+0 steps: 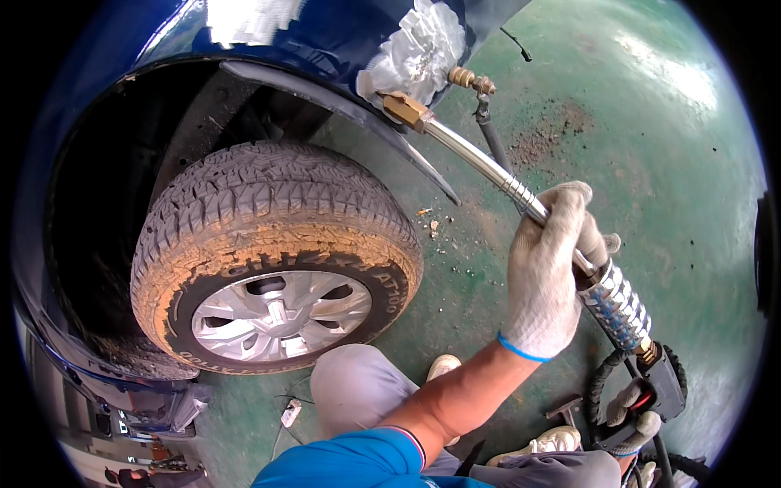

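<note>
My left hand point(547, 264), in a white knit glove, is wrapped round the steel shaft of a slide-hammer dent puller point(480, 163). The puller's brass head point(407, 110) is at the lower edge of a bare, sanded metal patch point(419, 53) on the blue car's body panel point(342, 32). Whether its tip touches cannot be made out. A spring-like coil surrounds the tool below my left hand. At the lower right, my gloved right hand point(634, 419) is closed round the black pistol handle point(663, 386) with a red trigger; part of that hand is hidden.
Beside the patch, a brass fitting point(470, 79) with a dark cable meets the panel. A muddy tyre point(277, 195) with a silver wheel stands in the wheel arch, a loose dark trim strip point(342, 102) hanging over it. A hammer point(565, 408) and a small white box point(290, 412) lie on the green floor.
</note>
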Motion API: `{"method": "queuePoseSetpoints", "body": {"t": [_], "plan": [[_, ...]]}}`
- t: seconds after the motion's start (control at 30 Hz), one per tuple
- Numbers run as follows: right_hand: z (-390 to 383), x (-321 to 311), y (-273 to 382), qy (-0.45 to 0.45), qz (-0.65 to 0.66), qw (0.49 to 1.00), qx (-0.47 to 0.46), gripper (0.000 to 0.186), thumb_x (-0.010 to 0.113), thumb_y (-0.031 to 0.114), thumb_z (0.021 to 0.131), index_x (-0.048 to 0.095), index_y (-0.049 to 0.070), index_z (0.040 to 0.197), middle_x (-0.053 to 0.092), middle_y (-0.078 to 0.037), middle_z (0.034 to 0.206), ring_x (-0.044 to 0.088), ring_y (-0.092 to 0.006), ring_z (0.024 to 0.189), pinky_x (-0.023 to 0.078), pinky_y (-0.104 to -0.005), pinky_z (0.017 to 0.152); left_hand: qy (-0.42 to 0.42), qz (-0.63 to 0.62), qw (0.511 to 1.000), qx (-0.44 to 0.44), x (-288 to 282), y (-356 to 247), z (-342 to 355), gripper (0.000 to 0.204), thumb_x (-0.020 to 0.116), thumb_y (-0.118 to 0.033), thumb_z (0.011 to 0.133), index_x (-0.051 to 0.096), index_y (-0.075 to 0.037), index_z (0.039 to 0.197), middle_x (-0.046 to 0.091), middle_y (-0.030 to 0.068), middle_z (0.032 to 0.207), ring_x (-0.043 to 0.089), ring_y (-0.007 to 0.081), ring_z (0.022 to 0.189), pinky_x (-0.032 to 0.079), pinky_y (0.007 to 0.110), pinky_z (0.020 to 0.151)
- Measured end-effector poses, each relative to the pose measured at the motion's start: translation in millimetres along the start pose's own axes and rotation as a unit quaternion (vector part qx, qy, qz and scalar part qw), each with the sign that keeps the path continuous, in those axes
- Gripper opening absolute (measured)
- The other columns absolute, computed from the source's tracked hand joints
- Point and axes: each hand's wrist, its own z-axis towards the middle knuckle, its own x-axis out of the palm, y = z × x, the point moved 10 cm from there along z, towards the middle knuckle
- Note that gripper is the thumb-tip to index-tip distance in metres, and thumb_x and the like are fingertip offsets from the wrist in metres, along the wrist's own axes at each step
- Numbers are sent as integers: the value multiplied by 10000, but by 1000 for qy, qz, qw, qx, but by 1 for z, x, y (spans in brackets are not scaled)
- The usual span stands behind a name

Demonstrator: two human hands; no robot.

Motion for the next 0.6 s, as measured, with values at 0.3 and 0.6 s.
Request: {"method": "queuePoseSetpoints", "body": {"t": [0.3, 0.6], "plan": [[3, 1, -1, 16, 1, 1000, 12, 493, 813, 269, 715, 598, -57, 1016, 658, -190, 738, 660, -290, 615, 569, -380, 592, 428, -217, 877, 20, 46, -18, 0, 535, 374, -557, 1038, 491, -146, 717, 285, -41, 468, 320, 116, 362, 472, 328, 515], [-1, -1, -7, 12, -11, 1000, 19, 499, 825, 255, 705, 596, -52, 1026, 662, -187, 768, 664, -293, 635, 571, -383, 601, 267, -119, 956, 19, 21, -6, 8, 515, 368, -516, 1057, 507, -123, 755, 306, -60, 479, 325, 85, 378, 495, 329, 554]]}}
